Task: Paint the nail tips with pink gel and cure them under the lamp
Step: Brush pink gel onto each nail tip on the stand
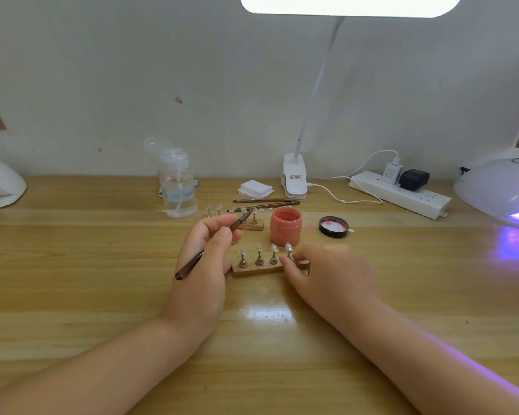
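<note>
The left hand is curled around a thin dark brown wooden brush, which is pinched between thumb and fingers; its bristle end is pointed up and to the right, towards the back of the wooden tabletop. The right hand is laid on the right end of a small flat wooden holder board, and its fingertips are closed on that end. Whether the last stand is also gripped cannot be told, because the fingers are blurred there. On this board four pale clear nail tips on small metal stands are set upright in a row between the two hands.

Just behind the board an open round pink gel jar is placed, and its dark round lid is laid to the right of it, inside facing up. A second wooden board with more nail tips is seen behind the left hand. Two more brown brushes are laid further back. A clear plastic pump bottle is standing at the left. At the right edge a white curing lamp is glowing violet onto the tabletop.
</note>
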Demonstrator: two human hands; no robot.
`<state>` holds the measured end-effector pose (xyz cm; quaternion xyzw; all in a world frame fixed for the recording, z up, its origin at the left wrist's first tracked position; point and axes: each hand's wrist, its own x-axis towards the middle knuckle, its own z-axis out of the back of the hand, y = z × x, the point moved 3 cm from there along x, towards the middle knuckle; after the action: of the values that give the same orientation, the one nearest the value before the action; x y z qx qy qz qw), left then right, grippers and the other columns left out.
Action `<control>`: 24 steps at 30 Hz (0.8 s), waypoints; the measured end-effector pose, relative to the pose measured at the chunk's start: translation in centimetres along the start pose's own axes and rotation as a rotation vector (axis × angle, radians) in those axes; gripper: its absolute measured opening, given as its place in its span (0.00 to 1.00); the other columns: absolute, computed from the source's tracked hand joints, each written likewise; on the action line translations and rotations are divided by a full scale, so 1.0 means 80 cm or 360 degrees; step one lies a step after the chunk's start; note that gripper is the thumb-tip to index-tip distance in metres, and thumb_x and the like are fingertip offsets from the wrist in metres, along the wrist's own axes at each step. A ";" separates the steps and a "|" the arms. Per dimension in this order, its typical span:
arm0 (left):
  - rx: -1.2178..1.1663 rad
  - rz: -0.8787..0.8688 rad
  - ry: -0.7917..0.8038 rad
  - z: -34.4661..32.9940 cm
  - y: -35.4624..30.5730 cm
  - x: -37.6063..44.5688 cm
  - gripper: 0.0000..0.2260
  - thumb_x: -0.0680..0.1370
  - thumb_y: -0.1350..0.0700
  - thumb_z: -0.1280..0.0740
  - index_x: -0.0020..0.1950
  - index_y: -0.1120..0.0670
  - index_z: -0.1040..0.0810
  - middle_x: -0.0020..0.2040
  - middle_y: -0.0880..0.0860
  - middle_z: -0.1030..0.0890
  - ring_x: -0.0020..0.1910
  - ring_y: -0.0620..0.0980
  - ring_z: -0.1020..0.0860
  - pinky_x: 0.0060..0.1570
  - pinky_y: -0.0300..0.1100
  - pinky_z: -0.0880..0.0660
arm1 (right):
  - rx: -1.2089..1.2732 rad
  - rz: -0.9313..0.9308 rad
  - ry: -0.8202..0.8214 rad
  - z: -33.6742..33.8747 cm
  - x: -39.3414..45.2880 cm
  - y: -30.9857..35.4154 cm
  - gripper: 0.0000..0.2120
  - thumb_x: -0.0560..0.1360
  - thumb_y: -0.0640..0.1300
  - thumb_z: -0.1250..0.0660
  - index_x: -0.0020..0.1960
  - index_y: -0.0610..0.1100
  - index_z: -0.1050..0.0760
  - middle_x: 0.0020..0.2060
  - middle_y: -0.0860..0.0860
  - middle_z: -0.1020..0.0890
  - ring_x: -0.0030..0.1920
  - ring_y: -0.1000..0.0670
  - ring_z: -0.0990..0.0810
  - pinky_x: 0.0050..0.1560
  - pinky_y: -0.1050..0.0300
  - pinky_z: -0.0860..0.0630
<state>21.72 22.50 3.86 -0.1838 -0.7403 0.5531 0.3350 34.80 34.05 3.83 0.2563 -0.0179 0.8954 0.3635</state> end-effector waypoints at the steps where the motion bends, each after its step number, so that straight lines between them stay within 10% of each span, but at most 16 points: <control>1: -0.0016 0.0002 0.0017 0.000 0.000 0.000 0.10 0.73 0.48 0.40 0.45 0.39 0.18 0.49 0.37 0.18 0.53 0.38 0.21 0.59 0.54 0.26 | -0.0026 -0.0011 0.0014 -0.001 0.001 -0.001 0.18 0.77 0.63 0.45 0.48 0.53 0.21 0.39 0.55 0.18 0.42 0.52 0.21 0.35 0.58 0.29; 24: -0.0037 -0.0033 0.0380 -0.006 0.003 -0.002 0.12 0.75 0.49 0.38 0.56 0.48 0.21 0.52 0.41 0.18 0.57 0.42 0.21 0.58 0.46 0.29 | 0.0063 -0.0106 0.0079 -0.008 0.011 -0.017 0.14 0.80 0.57 0.42 0.54 0.54 0.20 0.43 0.55 0.17 0.47 0.51 0.20 0.38 0.58 0.29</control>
<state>22.14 22.80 3.68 -0.2447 -0.7034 0.5151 0.4242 34.87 35.76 3.46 0.2416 0.0174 0.8891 0.3884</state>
